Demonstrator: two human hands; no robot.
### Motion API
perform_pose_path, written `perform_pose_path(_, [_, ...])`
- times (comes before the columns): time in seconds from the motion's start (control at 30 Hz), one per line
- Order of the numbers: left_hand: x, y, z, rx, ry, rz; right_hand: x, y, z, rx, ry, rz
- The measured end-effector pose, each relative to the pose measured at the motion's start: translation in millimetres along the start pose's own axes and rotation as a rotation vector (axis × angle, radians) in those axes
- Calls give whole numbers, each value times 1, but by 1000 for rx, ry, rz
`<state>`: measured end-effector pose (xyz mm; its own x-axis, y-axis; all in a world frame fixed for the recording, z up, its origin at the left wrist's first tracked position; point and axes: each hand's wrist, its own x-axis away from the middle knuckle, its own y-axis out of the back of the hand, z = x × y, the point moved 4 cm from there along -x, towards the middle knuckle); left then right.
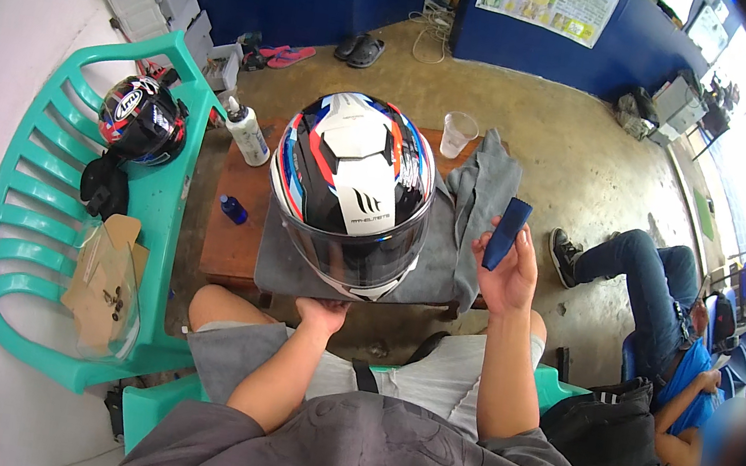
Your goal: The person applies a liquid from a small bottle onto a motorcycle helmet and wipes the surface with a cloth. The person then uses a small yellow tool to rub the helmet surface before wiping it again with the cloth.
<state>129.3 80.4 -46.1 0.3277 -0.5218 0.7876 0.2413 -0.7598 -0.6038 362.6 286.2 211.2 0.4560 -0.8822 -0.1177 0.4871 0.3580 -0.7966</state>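
Note:
A full-face motorcycle helmet [367, 174], white and black with red and blue stripes, stands upright on a grey cloth [277, 262] with its dark visor toward me. My left hand [322, 314] is at the helmet's near lower edge, palm up; its fingers are hidden under the rim or cloth. Raised to the right of the helmet, my right hand [510, 271] pinches a flat, dark blue, cloth-like strip or pad [507, 234] between thumb and fingers. The strip is apart from the helmet.
The wooden table [241, 177] also bears a white bottle [248, 134], a small blue bottle [233, 209], a clear plastic cup [458, 135] and a bunched grey towel [481, 187]. Left, a green chair [38, 212] holds another helmet [144, 120]. A person [642, 273] sits at right.

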Motion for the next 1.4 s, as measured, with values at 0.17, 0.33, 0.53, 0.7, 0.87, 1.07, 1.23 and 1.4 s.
perform_pose_path(0.17, [1,10,-1,-45,-4,-5,1,-13,5,26,5,51])
perform_pose_path(0.33, [13,19,-1,-38,-3,-16,-2,-23,0,66,-17,45])
perform_pose_path(0.53, [31,15,3,-75,-65,-136,0,-47,-12,352,-51,-44])
perform_pose_path(0.7, [61,22,12,-143,162,-215,13,-100,-21,795,66,75])
perform_pose_path(0.87, [77,24,19,-590,273,-25,18,-155,-37,1299,269,159])
perform_pose_path(1.07, [83,7,29,-1205,202,350,5,-197,-60,1632,492,235])
perform_pose_path(1.23, [86,2,28,-1292,129,355,9,-202,-76,1810,631,284])
perform_pose_path(1.4, [82,4,30,-1321,99,359,31,-187,-83,1922,682,323])
